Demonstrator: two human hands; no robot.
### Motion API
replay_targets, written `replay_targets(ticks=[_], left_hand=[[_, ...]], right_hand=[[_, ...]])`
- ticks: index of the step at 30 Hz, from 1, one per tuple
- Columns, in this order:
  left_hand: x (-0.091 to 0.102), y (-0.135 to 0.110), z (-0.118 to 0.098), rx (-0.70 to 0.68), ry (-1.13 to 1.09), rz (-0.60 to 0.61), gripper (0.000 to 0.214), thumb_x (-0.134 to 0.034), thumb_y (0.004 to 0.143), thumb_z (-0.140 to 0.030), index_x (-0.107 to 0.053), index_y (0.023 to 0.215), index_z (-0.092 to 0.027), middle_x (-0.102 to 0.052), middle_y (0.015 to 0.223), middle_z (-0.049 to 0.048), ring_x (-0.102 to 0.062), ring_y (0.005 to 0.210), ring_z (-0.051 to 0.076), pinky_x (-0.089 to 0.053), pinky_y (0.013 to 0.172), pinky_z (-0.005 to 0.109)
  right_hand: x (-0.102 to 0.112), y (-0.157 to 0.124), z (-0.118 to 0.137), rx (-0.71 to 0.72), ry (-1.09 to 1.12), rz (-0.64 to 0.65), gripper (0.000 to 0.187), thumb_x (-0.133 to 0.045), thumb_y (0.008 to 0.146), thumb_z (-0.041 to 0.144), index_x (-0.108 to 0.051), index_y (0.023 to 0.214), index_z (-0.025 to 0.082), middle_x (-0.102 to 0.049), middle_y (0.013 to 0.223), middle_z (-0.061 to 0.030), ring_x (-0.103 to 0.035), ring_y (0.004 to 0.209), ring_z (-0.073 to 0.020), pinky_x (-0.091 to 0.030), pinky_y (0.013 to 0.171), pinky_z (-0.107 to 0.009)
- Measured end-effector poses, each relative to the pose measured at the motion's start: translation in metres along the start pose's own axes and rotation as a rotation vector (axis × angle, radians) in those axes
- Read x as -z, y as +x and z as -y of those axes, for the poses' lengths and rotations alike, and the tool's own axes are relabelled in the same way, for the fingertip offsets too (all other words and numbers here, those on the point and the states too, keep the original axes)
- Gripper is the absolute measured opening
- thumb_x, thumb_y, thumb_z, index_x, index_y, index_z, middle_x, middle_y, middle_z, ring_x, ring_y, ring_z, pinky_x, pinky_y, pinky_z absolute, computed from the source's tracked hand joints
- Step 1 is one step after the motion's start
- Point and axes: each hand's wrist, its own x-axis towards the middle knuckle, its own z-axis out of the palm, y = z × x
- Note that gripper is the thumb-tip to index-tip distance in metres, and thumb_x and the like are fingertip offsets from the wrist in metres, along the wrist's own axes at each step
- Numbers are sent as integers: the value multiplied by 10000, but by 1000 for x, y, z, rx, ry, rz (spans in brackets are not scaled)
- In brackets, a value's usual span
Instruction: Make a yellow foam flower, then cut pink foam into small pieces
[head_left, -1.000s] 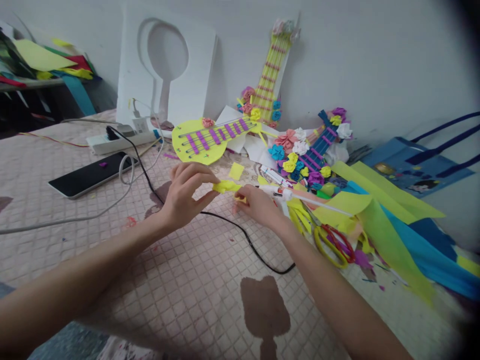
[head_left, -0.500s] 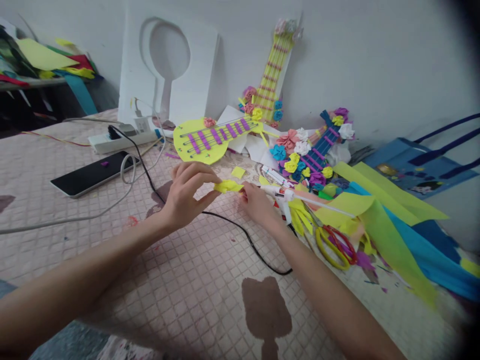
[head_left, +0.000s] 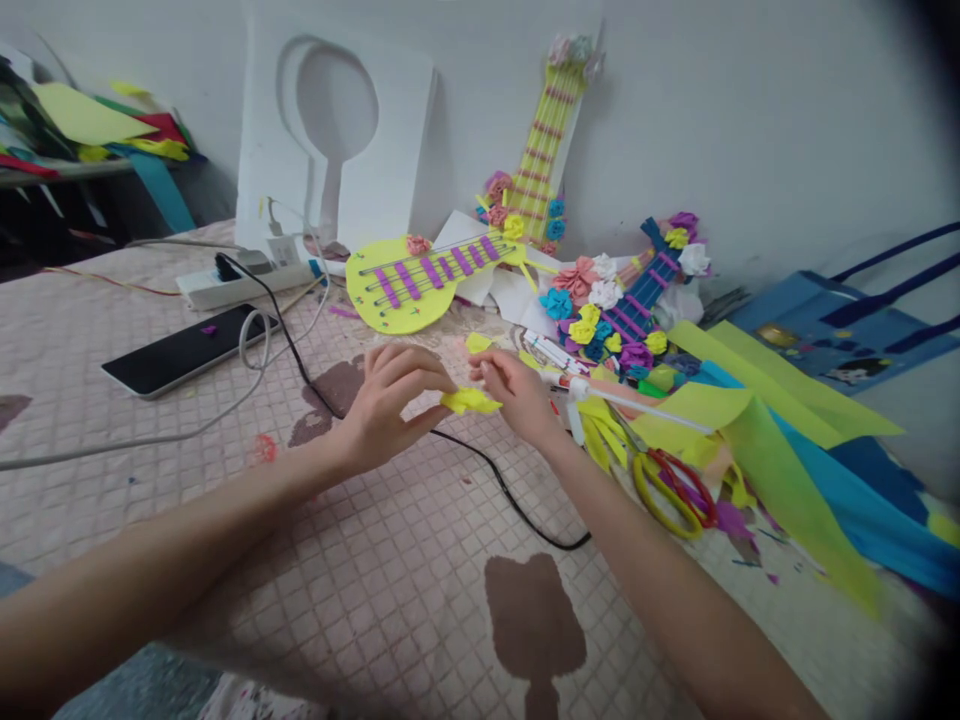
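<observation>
My left hand (head_left: 401, 405) pinches a crumpled strip of yellow crepe paper (head_left: 471, 401) between thumb and fingertips, above the table. Close to the strip's right end is my right hand (head_left: 517, 395), its fingers loosely curled and slightly apart, with nothing visible in them. Just beyond those fingertips lies a small yellow paper square (head_left: 478, 342). A glue gun (head_left: 576, 388) with a white glue stick rests behind my right wrist. Further back leans a yellow paper guitar (head_left: 405, 285) with purple bars and dark strings.
Scissors (head_left: 671, 495) with yellow and red handles lie at right, among yellow and blue crepe sheets (head_left: 787, 385). A black cable (head_left: 502, 490) crosses the cloth beneath my hands. A tablet (head_left: 187, 350) and a power strip (head_left: 240, 285) are at left. A flower-covered blue guitar (head_left: 641, 300) stands behind.
My right hand has let go of the yellow crepe strip, its fingers now behind its end. My left hand has shifted right and slightly down with the strip.
</observation>
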Motion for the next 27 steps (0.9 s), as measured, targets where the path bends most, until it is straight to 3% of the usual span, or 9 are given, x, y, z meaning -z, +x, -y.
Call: replay_targets(ticks=[6,12,21,27], left_hand=[[-10,-5,-11,-93,-100,105,125,-626,827,-190,-575,937,-220,-644,901,23,-575,910,180,-399,812,357],[-15,-11,-17,-233,-168,156,209,-643,819,-192,-561,998,-262,-668,929,3,-592,972,172,-426,854,349],[-9,-20,-21,-437,-188,281,207,-547,879,-161,-593,1039,-285,-672,1093,32,-582,1074,181,-437,934,377],[-9,-24,-20,-399,-263,343,232,-526,895,-186,-598,1049,-344,-668,1134,9,-607,1055,167,-452,940,367]], right_hand=[[14,-58,4,-252,485,78,318,-399,937,439,-604,965,198,-643,904,-53,-630,827,-156,-533,682,-281],[22,-94,7,-393,645,51,358,-454,897,517,-617,960,204,-653,897,-66,-625,831,-172,-544,650,-285],[24,-108,19,-455,835,209,269,-585,838,437,-598,1018,237,-633,914,-23,-600,789,-137,-495,714,-277],[20,-113,18,-486,874,235,242,-604,836,374,-583,1035,237,-600,871,-6,-563,730,-116,-462,651,-255]])
